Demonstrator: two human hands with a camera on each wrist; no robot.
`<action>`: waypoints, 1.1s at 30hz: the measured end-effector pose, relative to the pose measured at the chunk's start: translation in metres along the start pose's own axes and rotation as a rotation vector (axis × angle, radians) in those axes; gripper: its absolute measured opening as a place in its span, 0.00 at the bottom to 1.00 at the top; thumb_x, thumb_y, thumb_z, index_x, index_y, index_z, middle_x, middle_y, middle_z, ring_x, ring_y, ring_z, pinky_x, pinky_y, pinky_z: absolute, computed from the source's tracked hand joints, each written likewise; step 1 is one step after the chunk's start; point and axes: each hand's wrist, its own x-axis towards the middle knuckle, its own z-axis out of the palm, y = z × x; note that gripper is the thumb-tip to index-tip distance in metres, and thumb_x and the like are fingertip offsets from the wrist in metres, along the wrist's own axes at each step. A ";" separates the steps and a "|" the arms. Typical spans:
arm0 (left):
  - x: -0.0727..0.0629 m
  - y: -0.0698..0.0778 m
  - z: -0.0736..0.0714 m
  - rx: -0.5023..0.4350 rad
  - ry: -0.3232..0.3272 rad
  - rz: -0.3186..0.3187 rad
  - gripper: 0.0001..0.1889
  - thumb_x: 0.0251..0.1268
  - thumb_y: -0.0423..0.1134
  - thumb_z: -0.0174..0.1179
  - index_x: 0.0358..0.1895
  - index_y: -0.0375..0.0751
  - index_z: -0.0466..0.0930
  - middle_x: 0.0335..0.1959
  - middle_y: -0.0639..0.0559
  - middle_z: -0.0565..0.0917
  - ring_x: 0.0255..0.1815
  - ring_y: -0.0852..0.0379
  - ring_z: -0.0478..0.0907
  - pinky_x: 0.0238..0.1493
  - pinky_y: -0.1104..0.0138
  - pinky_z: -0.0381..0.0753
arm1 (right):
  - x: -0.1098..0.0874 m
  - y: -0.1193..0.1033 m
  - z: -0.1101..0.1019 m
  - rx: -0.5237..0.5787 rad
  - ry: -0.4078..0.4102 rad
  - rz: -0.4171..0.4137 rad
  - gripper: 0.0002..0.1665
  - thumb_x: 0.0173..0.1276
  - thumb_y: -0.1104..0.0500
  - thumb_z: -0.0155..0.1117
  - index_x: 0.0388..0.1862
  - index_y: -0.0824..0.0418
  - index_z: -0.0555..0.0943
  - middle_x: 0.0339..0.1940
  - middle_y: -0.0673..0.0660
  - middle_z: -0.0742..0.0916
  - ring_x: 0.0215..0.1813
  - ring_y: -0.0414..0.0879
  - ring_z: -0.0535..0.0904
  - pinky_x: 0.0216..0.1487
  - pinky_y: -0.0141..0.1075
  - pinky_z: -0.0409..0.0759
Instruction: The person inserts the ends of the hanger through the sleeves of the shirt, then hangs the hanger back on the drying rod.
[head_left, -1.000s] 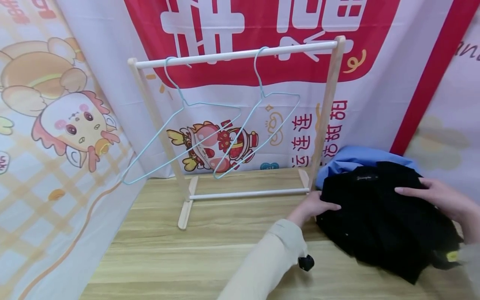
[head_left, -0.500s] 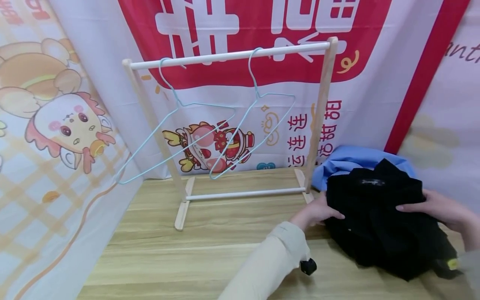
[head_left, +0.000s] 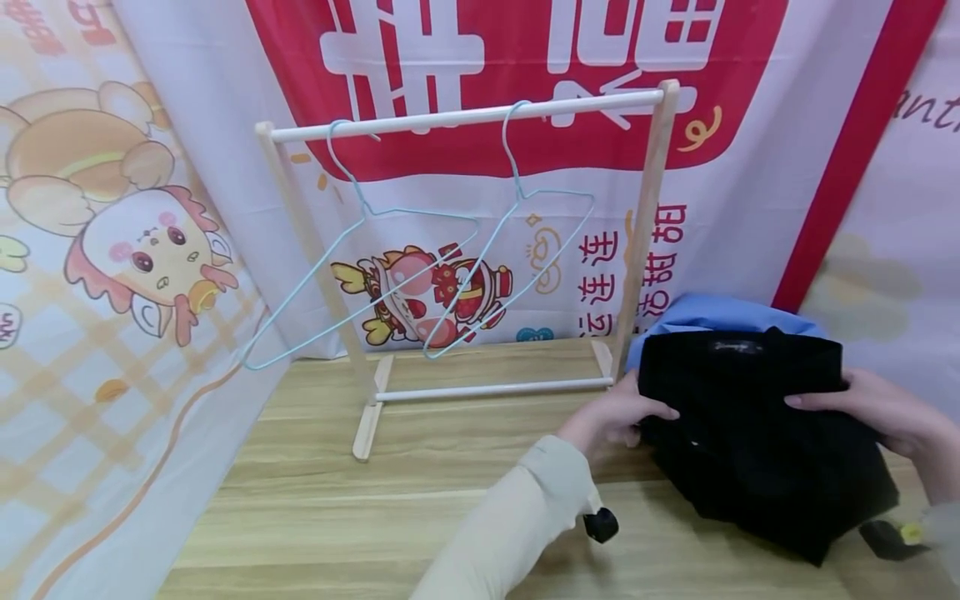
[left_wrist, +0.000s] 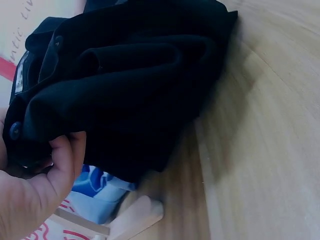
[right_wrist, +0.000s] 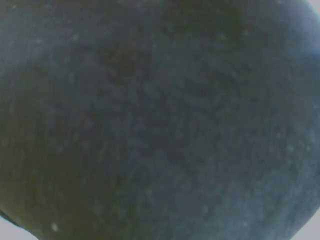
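Observation:
A black garment (head_left: 757, 442) with a band-like top edge and a small label inside it is held up by both hands at the right of the head view. My left hand (head_left: 626, 412) grips its left edge, thumb in front. My right hand (head_left: 873, 408) holds the opposite edge, thumb in front and the other fingers hidden behind the cloth. Buttons show near the top edge of the garment (left_wrist: 125, 85) in the left wrist view, where the left hand (left_wrist: 45, 185) pinches one corner. Dark cloth (right_wrist: 160, 120) fills the right wrist view.
Light blue cloth (head_left: 720, 310) lies behind the garment. A wooden rack (head_left: 648, 225) with a white top rail stands on the wood-grain table (head_left: 420, 500). Two pale blue wire hangers, a left one (head_left: 365, 212) and a right one (head_left: 519, 197), hang from it. Printed curtains surround the table.
The garment's top edge has been pulled straighter and flatter between the hands, its raised peak of cloth dropping. Both hands keep their hold, shifting only slightly.

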 end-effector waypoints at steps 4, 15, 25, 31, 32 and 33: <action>-0.006 0.008 -0.005 -0.075 -0.039 0.018 0.32 0.62 0.22 0.64 0.66 0.51 0.67 0.56 0.53 0.76 0.54 0.52 0.76 0.55 0.46 0.80 | -0.001 -0.011 0.002 0.127 -0.043 0.021 0.27 0.80 0.55 0.58 0.66 0.72 0.66 0.50 0.52 0.86 0.47 0.45 0.86 0.48 0.44 0.86; -0.035 0.030 -0.018 -0.108 -0.100 0.001 0.42 0.65 0.25 0.64 0.75 0.66 0.59 0.56 0.51 0.76 0.41 0.52 0.81 0.27 0.63 0.82 | -0.001 -0.042 0.013 0.245 -0.059 -0.077 0.16 0.79 0.61 0.58 0.58 0.43 0.71 0.51 0.42 0.85 0.50 0.45 0.85 0.48 0.43 0.86; -0.065 0.022 -0.045 -0.112 -0.079 -0.023 0.27 0.67 0.29 0.63 0.68 0.44 0.71 0.52 0.51 0.83 0.48 0.54 0.82 0.49 0.57 0.84 | 0.000 -0.068 0.043 0.228 -0.138 -0.127 0.18 0.79 0.62 0.57 0.60 0.41 0.73 0.55 0.43 0.82 0.53 0.43 0.81 0.51 0.39 0.84; -0.083 0.017 -0.072 -0.107 -0.068 -0.025 0.25 0.68 0.31 0.63 0.67 0.43 0.71 0.52 0.49 0.84 0.45 0.54 0.83 0.46 0.60 0.85 | 0.006 -0.083 0.065 0.257 -0.191 -0.161 0.22 0.79 0.61 0.57 0.67 0.46 0.69 0.60 0.45 0.80 0.57 0.44 0.78 0.55 0.38 0.82; -0.087 0.016 -0.077 -0.105 -0.066 -0.025 0.25 0.68 0.31 0.63 0.67 0.42 0.71 0.52 0.49 0.84 0.45 0.54 0.84 0.46 0.60 0.85 | 0.007 -0.086 0.069 0.279 -0.207 -0.159 0.22 0.79 0.61 0.57 0.67 0.47 0.68 0.61 0.46 0.81 0.57 0.45 0.78 0.55 0.39 0.82; -0.091 0.016 -0.081 -0.106 -0.062 -0.025 0.25 0.67 0.31 0.63 0.67 0.41 0.71 0.51 0.48 0.84 0.45 0.55 0.83 0.47 0.60 0.85 | 0.007 -0.089 0.073 0.300 -0.226 -0.160 0.22 0.79 0.61 0.57 0.68 0.48 0.68 0.61 0.47 0.81 0.57 0.46 0.79 0.56 0.41 0.82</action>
